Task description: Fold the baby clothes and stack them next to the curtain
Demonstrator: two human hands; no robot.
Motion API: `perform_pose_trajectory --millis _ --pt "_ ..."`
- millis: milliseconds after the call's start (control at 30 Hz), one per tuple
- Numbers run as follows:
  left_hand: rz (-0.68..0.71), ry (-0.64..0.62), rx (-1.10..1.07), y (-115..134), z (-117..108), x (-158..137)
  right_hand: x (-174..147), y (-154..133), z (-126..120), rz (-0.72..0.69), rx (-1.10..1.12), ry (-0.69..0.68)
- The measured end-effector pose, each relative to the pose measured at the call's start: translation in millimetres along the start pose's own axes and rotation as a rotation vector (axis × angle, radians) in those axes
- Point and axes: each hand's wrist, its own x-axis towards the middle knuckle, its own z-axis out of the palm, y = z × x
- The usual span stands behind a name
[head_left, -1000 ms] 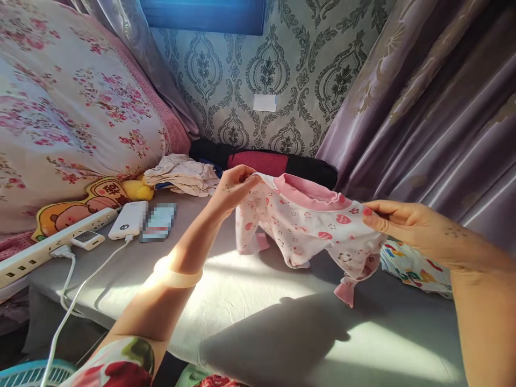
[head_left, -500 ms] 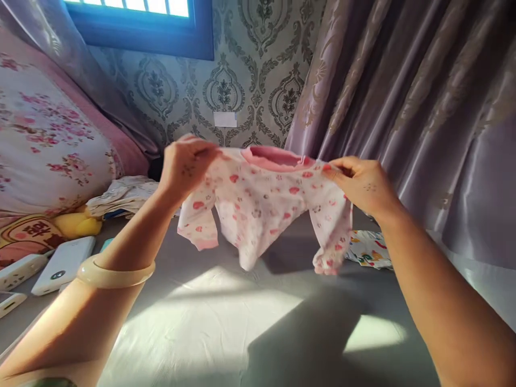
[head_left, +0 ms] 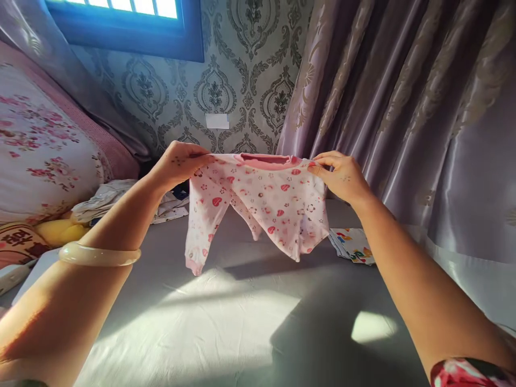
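Both arms reach forward and slightly inward, the 2 hands level with each other and well apart. The left hand (head_left: 181, 161), back turned up, pinches 1 shoulder of a small white long-sleeved cotton top with pink hearts and flowers (head_left: 262, 199) between thumb and fingers. The right hand (head_left: 341, 172) pinches the other shoulder, near the ribbed pink round collar (head_left: 270, 162), its thumb on the near side of the cloth. Both sets of fingers are closed on the fabric. The top hangs between the hands, above a smooth grey sheet (head_left: 217, 333) with sunlit patches; the sleeve under the left hand drops straight to its pink cuff, while the cuff on the other side cannot be made out.

A glossy cream ring-shaped bangle (head_left: 100, 255) circles the left forearm. Beyond the right forearm lies a folded white cloth with multicoloured prints (head_left: 355, 244); behind the left forearm, a crumpled pile of pale clothes (head_left: 105, 201), near a soft yellow rounded object (head_left: 60, 234).
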Motion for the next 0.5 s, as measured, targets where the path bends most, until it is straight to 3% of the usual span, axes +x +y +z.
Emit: perform_pose_trajectory --millis 67,167,300,433,500 --pt "0.018 0.062 -0.032 -6 3 3 2 1 1 0.027 0.008 0.024" --pt "0.06 0.06 0.023 -12 7 5 2 3 4 0.03 0.004 -0.027" --pt "0.04 0.115 0.102 -5 7 1 -1 3 3 0.027 0.056 -0.072" --pt "0.135 0.401 0.069 15 7 -3 0 -6 -1 -0.018 0.069 0.173" --pt "0.155 0.413 0.046 22 9 -1 1 -10 2 -0.043 0.018 0.178"
